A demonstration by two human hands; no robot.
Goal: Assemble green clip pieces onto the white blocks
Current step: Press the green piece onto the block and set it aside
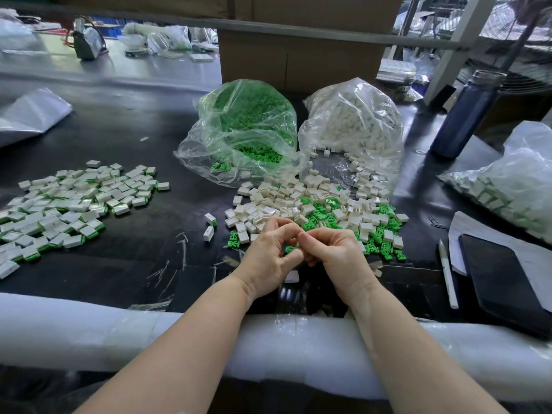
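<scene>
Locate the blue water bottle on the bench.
Head view: the blue water bottle stands upright at the far right, just right of the bag of white blocks.

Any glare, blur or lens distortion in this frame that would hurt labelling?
Head view: wide-angle bending curves the foam edge and the far bench; glare sits on the bag of green clips and the bag of white blocks; the background is soft; both hands, left hand and right hand, are sharp.
</scene>
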